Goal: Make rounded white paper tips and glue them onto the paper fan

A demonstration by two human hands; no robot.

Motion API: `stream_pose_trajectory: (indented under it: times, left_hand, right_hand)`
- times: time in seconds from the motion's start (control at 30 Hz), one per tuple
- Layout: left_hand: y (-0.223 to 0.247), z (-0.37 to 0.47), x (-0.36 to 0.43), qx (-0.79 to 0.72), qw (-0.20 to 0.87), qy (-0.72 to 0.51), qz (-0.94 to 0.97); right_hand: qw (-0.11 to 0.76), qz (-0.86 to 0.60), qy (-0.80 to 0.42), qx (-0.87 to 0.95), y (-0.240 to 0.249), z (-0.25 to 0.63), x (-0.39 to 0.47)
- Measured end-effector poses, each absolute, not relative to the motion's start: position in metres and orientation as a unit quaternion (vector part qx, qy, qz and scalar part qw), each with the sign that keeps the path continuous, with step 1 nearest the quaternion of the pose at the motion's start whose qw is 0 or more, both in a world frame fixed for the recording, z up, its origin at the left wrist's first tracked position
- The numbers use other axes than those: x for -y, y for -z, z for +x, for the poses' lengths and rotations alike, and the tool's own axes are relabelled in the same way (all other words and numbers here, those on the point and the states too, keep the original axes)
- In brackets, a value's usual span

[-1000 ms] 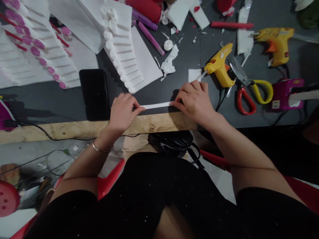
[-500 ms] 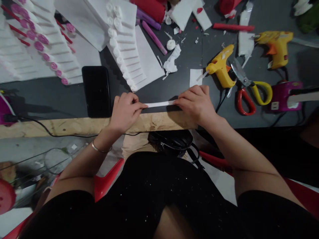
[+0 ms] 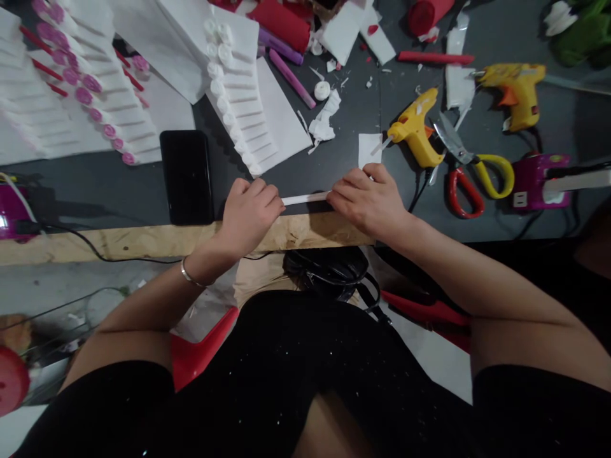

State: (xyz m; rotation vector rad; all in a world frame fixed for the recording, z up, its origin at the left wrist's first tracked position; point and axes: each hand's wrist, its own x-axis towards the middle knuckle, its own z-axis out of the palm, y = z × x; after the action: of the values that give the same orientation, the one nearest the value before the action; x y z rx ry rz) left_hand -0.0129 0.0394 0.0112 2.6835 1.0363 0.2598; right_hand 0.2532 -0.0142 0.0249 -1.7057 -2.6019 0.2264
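Observation:
A narrow white strip (image 3: pixel 305 199), perhaps paper, stretches between my two hands just above the table's front edge. My left hand (image 3: pixel 252 213) is closed on its left end, fingers curled over it. At the other end, the fingers of my right hand (image 3: pixel 365 197) are bent and closed on the strip. Both strip ends are hidden under the fingers. Left of my left hand lies a black phone (image 3: pixel 186 178). Beyond the hands is a sheet with a row of white rolled paper flowers (image 3: pixel 233 127). A small white paper piece (image 3: pixel 370 146) lies behind my right hand.
To the right are a yellow glue gun (image 3: pixel 420 130), scissors (image 3: pixel 465 184) with red and yellow handles, a second glue gun (image 3: pixel 520 92) and a purple power socket (image 3: pixel 541 184). Pink paper flowers (image 3: pixel 83 95) stand at the far left. Paper scraps (image 3: pixel 324 117) and rolls lie behind.
My left hand's fingers have curled further over the strip, and the left wrist has turned. My right hand has shifted slightly left, so less of the strip shows. The view has moved slightly.

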Motion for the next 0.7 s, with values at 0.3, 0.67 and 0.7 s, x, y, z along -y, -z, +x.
stream_pose_trajectory:
  times: [0.3,0.67,0.7]
  left_hand:
    - [-0.007,-0.011,-0.031,-0.379,0.079,-0.087,0.918]
    - [-0.002,-0.008,-0.038,-0.405,0.088,-0.094,0.905]
    - [-0.002,-0.008,-0.040,-0.408,0.092,-0.089,0.904]
  right_hand:
    - [0.038,-0.560,-0.057,0.826,-0.010,0.253,0.016]
    - [0.058,-0.586,-0.004,0.808,0.007,0.253,0.004]
    - [0.060,-0.587,-0.010,0.807,0.008,0.254,0.004]
